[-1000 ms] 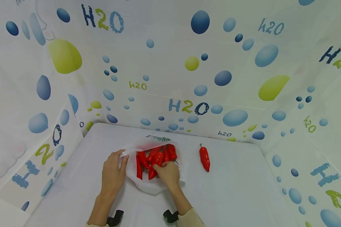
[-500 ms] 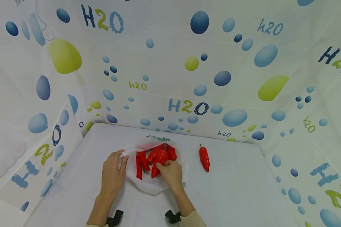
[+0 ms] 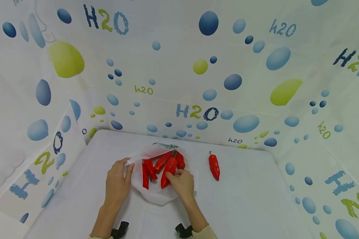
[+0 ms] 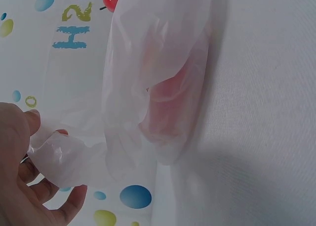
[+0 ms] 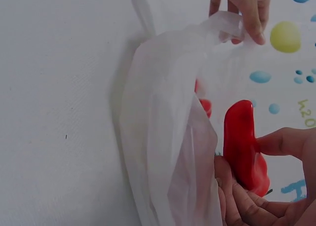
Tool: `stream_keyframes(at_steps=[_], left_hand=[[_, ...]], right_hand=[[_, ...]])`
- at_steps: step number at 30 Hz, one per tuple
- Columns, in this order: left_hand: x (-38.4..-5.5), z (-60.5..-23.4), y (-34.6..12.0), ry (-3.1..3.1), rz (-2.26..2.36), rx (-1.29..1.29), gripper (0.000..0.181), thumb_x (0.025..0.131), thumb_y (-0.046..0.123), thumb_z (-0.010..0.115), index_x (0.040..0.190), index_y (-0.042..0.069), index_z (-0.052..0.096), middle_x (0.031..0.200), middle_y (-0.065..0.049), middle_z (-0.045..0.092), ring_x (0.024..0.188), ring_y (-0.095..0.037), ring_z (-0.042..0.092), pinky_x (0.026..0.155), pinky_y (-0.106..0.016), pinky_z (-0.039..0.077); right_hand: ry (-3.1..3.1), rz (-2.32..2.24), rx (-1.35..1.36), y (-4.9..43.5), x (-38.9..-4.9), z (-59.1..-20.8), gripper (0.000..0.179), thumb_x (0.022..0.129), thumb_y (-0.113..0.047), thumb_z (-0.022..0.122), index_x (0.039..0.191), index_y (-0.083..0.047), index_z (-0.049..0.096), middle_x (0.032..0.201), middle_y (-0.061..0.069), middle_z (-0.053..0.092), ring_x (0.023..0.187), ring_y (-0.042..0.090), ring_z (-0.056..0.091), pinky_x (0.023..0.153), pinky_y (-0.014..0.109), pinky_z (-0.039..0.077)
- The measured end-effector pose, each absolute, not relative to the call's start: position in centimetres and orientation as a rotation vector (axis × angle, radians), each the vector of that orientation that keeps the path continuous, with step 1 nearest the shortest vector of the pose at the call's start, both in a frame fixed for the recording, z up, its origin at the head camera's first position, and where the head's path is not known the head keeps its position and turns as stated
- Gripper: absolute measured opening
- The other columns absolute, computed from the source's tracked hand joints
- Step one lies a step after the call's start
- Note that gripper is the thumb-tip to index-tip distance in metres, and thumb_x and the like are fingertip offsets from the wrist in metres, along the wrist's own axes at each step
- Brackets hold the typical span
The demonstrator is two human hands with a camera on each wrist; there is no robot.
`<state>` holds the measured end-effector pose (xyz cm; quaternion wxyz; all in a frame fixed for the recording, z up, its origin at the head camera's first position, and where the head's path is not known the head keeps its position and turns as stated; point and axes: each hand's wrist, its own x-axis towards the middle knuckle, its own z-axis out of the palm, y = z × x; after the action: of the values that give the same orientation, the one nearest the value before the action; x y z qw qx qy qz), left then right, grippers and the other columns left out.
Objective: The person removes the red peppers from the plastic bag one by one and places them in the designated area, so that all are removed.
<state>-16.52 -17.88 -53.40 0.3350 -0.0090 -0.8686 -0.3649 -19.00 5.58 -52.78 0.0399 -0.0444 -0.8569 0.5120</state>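
Red and glossy, the long pepper [image 3: 171,166] lies in the mouth of the bag [image 3: 157,199], pinched by the right grip [image 3: 181,184] between thumb and fingers, its stem end beyond the grip, away from the person. Over the last second it has shifted slightly to the right along with that grip, and it now covers more of what lies behind it. To judge by this, it is being worked loose from the pile rather than merely touched; whether it is clear of its neighbours I cannot tell. Other red peppers [image 3: 150,169] lie to the left of the right grip and beyond it. Around them spreads the thin white bag; left of the pile, the left grip [image 3: 118,181] pinches its edge and has hardly moved, which probably keeps the mouth wide. Well apart to the right of the right grip, a lone pepper [image 3: 214,167] rests on the white surface [image 3: 248,192], its place unchanged.
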Motion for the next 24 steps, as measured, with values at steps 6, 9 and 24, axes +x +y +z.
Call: stream_keyframes(at_steps=[6,9,24], left_hand=[[-16.6,-53.4,-18.0,-2.257,-0.953,-0.026,0.036,0.093,0.006,0.078,0.127,0.001,0.065,0.110,-0.018,0.070,0.104,-0.040,0.066,0.095,-0.060,0.052],[-16.6,-53.4,-18.0,-2.245,-0.955,-0.036,0.037,0.093,0.004,0.078,0.127,0.001,0.066,0.109,-0.019,0.070,0.104,-0.040,0.066,0.094,-0.060,0.052],[-16.7,-53.5,-18.0,-2.252,-0.951,-0.036,0.036,0.094,0.006,0.078,0.127,0.001,0.065,0.108,-0.019,0.069,0.103,-0.040,0.066,0.093,-0.060,0.052]], right_hand=[[-2.606,1.586,-0.143,5.9,-18.7,-52.3,0.025,0.088,-0.029,0.078,0.088,-0.004,0.077,0.064,-0.004,0.069,0.058,0.010,0.066,0.054,0.027,0.051],[-2.593,1.602,-0.141,6.2,-18.6,-52.1,0.025,0.088,-0.028,0.078,0.089,-0.003,0.077,0.065,-0.004,0.070,0.059,0.010,0.067,0.054,0.027,0.051],[-2.586,1.645,-0.085,7.7,-18.1,-51.6,0.030,0.092,-0.028,0.078,0.102,0.001,0.077,0.070,-0.001,0.072,0.063,0.018,0.072,0.057,0.026,0.056]])
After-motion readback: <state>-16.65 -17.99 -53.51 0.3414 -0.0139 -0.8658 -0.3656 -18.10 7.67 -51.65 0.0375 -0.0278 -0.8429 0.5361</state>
